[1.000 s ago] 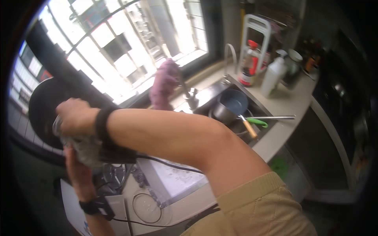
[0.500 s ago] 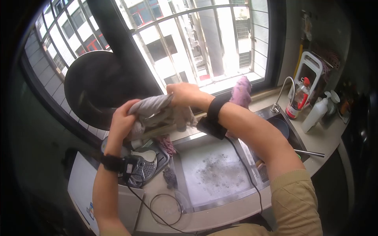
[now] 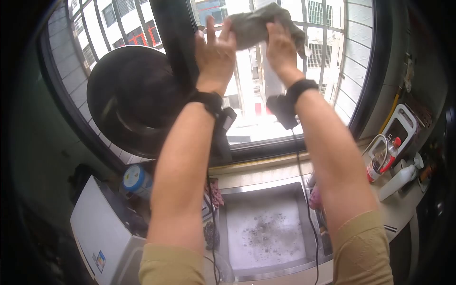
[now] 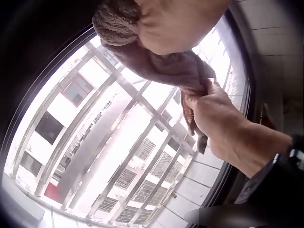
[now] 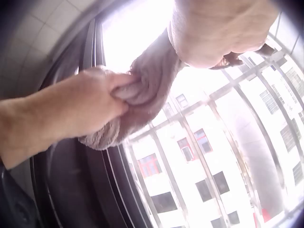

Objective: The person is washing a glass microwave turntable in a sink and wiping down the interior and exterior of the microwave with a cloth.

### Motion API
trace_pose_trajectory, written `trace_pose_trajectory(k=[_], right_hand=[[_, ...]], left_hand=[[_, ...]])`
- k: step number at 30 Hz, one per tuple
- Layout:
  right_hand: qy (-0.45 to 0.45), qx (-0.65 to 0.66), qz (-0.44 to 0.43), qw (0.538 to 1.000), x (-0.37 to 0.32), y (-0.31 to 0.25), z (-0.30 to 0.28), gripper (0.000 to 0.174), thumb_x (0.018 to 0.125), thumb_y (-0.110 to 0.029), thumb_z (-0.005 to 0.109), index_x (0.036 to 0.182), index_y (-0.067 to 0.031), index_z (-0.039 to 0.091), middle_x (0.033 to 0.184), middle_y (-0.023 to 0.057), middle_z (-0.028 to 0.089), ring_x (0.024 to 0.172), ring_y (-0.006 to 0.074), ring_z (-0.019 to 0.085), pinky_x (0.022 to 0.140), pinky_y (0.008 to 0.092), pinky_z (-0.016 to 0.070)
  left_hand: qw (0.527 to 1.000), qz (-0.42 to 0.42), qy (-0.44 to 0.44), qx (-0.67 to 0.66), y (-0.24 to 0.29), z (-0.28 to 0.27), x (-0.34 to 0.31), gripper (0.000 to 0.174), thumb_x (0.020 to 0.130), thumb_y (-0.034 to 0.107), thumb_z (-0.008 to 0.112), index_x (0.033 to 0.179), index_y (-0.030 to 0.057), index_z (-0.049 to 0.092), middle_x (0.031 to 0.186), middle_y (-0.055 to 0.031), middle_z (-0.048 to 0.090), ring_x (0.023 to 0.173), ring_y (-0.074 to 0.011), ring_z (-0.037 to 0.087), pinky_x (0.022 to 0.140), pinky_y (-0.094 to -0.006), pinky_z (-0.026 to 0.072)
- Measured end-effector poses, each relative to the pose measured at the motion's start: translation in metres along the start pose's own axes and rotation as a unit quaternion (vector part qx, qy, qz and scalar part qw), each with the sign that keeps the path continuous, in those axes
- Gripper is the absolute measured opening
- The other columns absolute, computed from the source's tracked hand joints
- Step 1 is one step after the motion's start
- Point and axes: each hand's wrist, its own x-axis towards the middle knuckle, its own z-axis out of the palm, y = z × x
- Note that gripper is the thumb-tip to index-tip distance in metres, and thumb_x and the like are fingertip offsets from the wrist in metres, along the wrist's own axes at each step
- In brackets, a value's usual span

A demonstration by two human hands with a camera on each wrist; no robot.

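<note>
1. Evidently, one grey cloth (image 3: 251, 29) has risen since the earlier frame, raised before one barred window (image 3: 254, 95).
2. Hands, two: left grip (image 3: 216, 56) and right grip (image 3: 283, 53), both clamped on the cloth.
3. Counted: one black pan (image 3: 128, 102), one sink (image 3: 261, 192).

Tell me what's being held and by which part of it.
A bunched cloth: the left hand grips it near one end, the right hand near the other.

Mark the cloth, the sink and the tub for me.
Cloth (image 3: 250, 31): head view, on its middle, between the hands.
Sink (image 3: 261, 198): head view, on its back inner wall.
Tub (image 3: 136, 178): head view, on its lid.
</note>
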Motion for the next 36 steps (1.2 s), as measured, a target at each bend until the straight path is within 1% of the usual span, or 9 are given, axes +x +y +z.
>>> trace_pose_trajectory(k=[5, 7, 11, 16, 21, 25, 29, 31, 36], right_hand=[[-0.082, 0.016, 0.166, 0.983, -0.153, -0.032, 0.0, 0.036, 0.075, 0.002, 0.047, 0.111, -0.0014, 0.047, 0.124, 0.0174, 0.045, 0.12, 0.0395, 0.036, 0.097, 0.0438, 0.0352], [-0.281, 0.037, 0.3, 0.911, -0.209, -0.047, -0.03, 0.033, 0.077, 0.001, 0.047, 0.11, -0.0026, 0.048, 0.114, 0.0176, 0.05, 0.112, 0.0376, 0.043, 0.091, 0.0413, 0.0398], [-0.331, 0.096, 0.381, 0.858, -0.286, -0.058, -0.041, 0.024, 0.085, -0.008, 0.039, 0.105, -0.0043, 0.051, 0.109, 0.015, 0.054, 0.102, 0.0326, 0.051, 0.084, 0.0419, 0.0432], [-0.18, 0.183, 0.436, 0.863, -0.218, -0.094, -0.025, 0.031, 0.084, -0.007, 0.037, 0.112, -0.0007, 0.05, 0.117, 0.0182, 0.051, 0.107, 0.0345, 0.049, 0.087, 0.0401, 0.0405], [0.011, 0.306, 0.284, 0.909, -0.072, -0.101, -0.005, 0.04, 0.079, -0.01, 0.053, 0.117, -0.0019, 0.046, 0.126, 0.0207, 0.044, 0.114, 0.0387, 0.042, 0.094, 0.0435, 0.035], [0.013, 0.157, 0.019, 0.987, 0.038, -0.072, 0.009, 0.046, 0.077, -0.024, 0.054, 0.121, -0.0124, 0.045, 0.128, 0.0164, 0.038, 0.123, 0.0448, 0.025, 0.097, 0.0553, 0.0244], [0.154, -0.188, -0.094, 0.965, 0.038, -0.022, 0.0, 0.03, 0.079, -0.027, 0.05, 0.103, -0.0095, 0.055, 0.101, 0.01, 0.057, 0.102, 0.0246, 0.05, 0.087, 0.0444, 0.0365], [-0.022, -0.117, 0.076, 0.99, 0.004, -0.004, 0.026, 0.05, 0.076, -0.025, 0.054, 0.123, -0.0145, 0.042, 0.128, 0.0158, 0.037, 0.122, 0.0471, 0.022, 0.099, 0.0564, 0.019], [0.017, -0.134, 0.251, 0.958, -0.128, -0.011, 0.03, 0.06, 0.072, -0.02, 0.056, 0.125, -0.0009, 0.034, 0.125, 0.0253, 0.032, 0.118, 0.0491, 0.023, 0.099, 0.058, 0.0152]], left_hand=[[0.986, -0.02, -0.099, -0.131, 0.053, -0.001, -0.089, 0.033, 0.073, 0.004, 0.052, 0.104, 0.0014, 0.061, 0.123, -0.0014, 0.052, 0.105, -0.0248, 0.05, 0.079, -0.0309, 0.0435], [0.978, 0.077, -0.133, -0.139, 0.068, -0.007, -0.147, 0.029, 0.07, 0.009, 0.052, 0.096, 0.0017, 0.063, 0.121, -0.0019, 0.053, 0.096, -0.0229, 0.052, 0.071, -0.0308, 0.0443], [0.88, 0.024, -0.403, -0.252, 0.065, -0.048, -0.231, 0.022, 0.071, 0.008, 0.052, 0.091, 0.0057, 0.061, 0.102, -0.0027, 0.059, 0.085, -0.025, 0.053, 0.067, -0.0345, 0.0472], [0.846, -0.175, -0.356, -0.357, 0.028, -0.087, -0.194, 0.031, 0.075, 0.001, 0.044, 0.099, 0.0079, 0.061, 0.099, -0.0056, 0.061, 0.083, -0.0289, 0.053, 0.075, -0.0385, 0.0464], [0.951, -0.186, -0.026, -0.245, -0.02, -0.079, -0.069, 0.039, 0.07, -0.007, 0.05, 0.105, 0.0071, 0.058, 0.108, -0.0083, 0.058, 0.094, -0.029, 0.05, 0.084, -0.0368, 0.0419], [0.99, -0.067, 0.102, -0.072, -0.048, -0.047, 0.003, 0.039, 0.074, 0.0, 0.053, 0.114, 0.0042, 0.053, 0.121, -0.0107, 0.051, 0.106, -0.0278, 0.048, 0.087, -0.0377, 0.0405], [0.998, -0.032, -0.027, -0.052, -0.011, 0.008, -0.016, 0.049, 0.077, 0.002, 0.05, 0.126, 0.0023, 0.042, 0.133, -0.0128, 0.041, 0.123, -0.0279, 0.038, 0.095, -0.0391, 0.0379], [0.99, -0.046, -0.019, -0.134, 0.019, 0.017, -0.03, 0.052, 0.079, 0.002, 0.048, 0.13, 0.0047, 0.04, 0.14, -0.012, 0.033, 0.127, -0.0264, 0.034, 0.099, -0.0401, 0.0341], [0.971, -0.003, -0.063, -0.23, 0.071, 0.006, -0.098, 0.046, 0.078, 0.0, 0.045, 0.124, 0.0016, 0.046, 0.139, -0.009, 0.034, 0.126, -0.0262, 0.036, 0.098, -0.0404, 0.0352]])
